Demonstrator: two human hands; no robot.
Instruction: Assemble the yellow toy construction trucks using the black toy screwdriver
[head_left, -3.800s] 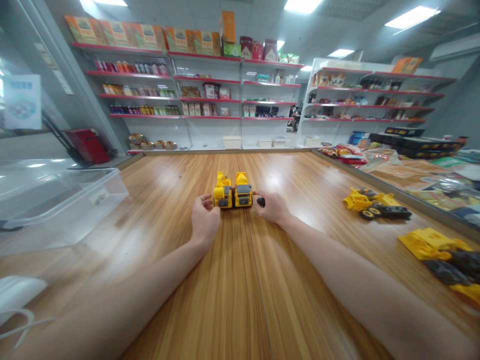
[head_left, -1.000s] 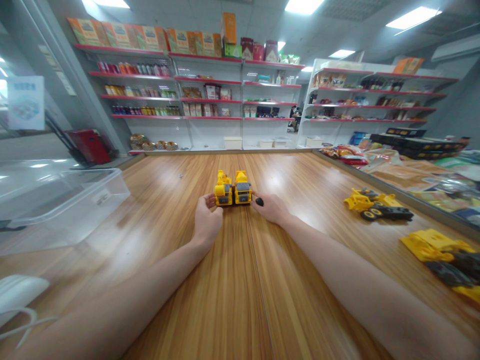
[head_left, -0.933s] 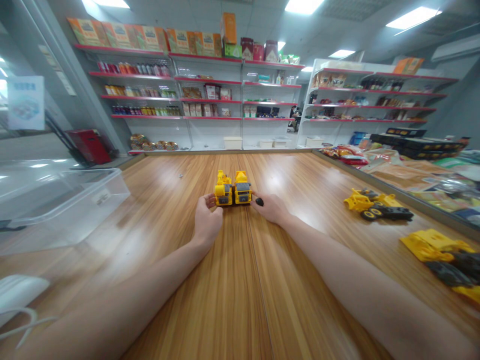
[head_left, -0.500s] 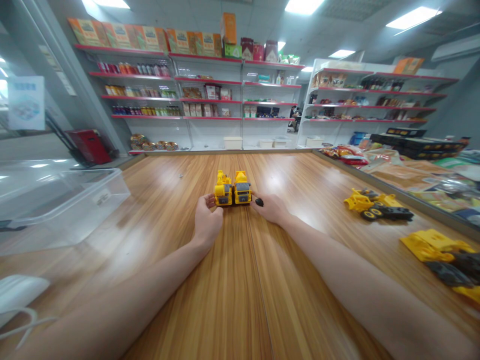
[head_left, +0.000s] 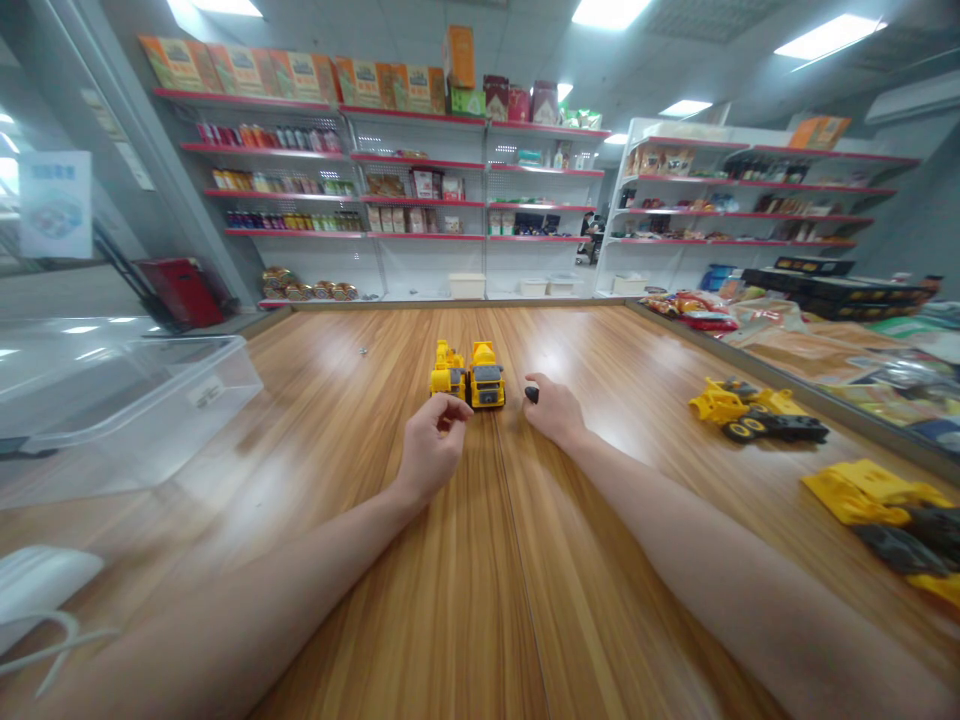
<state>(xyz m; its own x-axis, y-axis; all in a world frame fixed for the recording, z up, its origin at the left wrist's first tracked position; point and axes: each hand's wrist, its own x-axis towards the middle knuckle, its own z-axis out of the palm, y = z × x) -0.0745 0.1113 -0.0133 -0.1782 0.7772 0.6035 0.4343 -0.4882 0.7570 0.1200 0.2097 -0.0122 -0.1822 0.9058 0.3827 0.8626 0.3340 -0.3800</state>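
Yellow plastic makes up most of the left truck (head_left: 448, 376) and the right truck (head_left: 487, 380), two toys standing upright side by side around the middle of the wooden table (head_left: 600, 350). What has just changed is the hands: they were at the outer sides of the pair, and now they have shifted. The left hand (head_left: 431, 445) has come round to the near side of the left truck, hiding its lower front; its fingers curl toward the thumb, and I cannot tell whether they pinch anything or touch the truck. The right hand (head_left: 556, 411) has drawn off to the right, apart from the right truck, and is closed around a small black object (head_left: 532, 394). This suggests the pair needs no bracing from the right and rests on its own wheels. Both trucks point toward the near side, grey windscreens facing the person, so their long axes run near to far, roughly parallel. Well to the right lie a far toy vehicle (head_left: 759, 412) and a near toy vehicle (head_left: 879, 490).
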